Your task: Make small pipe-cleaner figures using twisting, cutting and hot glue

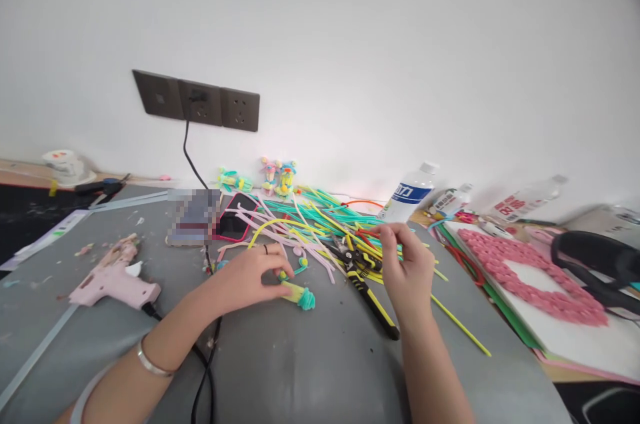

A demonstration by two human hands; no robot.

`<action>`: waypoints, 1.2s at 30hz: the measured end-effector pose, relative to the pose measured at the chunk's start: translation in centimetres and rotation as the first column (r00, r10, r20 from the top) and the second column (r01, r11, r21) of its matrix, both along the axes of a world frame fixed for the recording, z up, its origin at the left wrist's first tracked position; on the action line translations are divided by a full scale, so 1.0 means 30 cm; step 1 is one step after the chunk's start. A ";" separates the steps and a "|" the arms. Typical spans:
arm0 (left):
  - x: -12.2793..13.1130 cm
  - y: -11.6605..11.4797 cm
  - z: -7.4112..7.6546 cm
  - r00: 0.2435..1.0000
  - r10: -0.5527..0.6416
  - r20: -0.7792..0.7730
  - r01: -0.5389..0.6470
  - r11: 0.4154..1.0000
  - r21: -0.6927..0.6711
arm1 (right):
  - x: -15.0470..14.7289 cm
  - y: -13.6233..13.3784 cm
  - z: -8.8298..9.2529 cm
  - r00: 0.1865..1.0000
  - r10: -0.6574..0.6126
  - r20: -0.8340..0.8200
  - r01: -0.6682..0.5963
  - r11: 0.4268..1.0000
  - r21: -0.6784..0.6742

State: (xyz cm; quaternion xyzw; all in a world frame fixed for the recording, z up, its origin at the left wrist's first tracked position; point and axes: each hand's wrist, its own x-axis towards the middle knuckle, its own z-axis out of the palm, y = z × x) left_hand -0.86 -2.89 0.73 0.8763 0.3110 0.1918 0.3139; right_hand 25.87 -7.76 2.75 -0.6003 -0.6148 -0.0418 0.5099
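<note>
Head camera: left of the pliers [375, 307], we pinch a yellow-and-teal piece [299, 295] in our left hand [255, 274], best held lightly to avoid crushing, while right of them our right hand [409, 267] curls near a red stem [367, 235], its grip unclear.

No lettering can be read clearly on the blue bottle label [410, 194].

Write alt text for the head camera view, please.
A person's left hand touches a yellow fuzzy piece with a teal end over a gray table; the right hand is near black and yellow pliers. Colored fuzzy stems lie heaped behind, a pink glue gun at left.
</note>
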 end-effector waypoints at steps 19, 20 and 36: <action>0.007 -0.017 -0.006 0.971 -0.185 -0.151 0.200 0.975 0.094 | 0.044 -0.203 -0.084 0.958 0.189 0.215 0.083 0.537 -0.840; 0.006 -0.016 -0.008 0.969 -0.196 -0.152 0.212 0.973 0.097 | 0.059 -0.213 -0.090 0.979 0.170 0.116 0.005 0.542 -0.841; 0.003 -0.034 -0.023 0.966 -0.235 -0.110 0.252 0.949 0.188 | -0.139 -0.385 -0.232 0.999 -0.052 -0.004 0.041 0.836 -0.547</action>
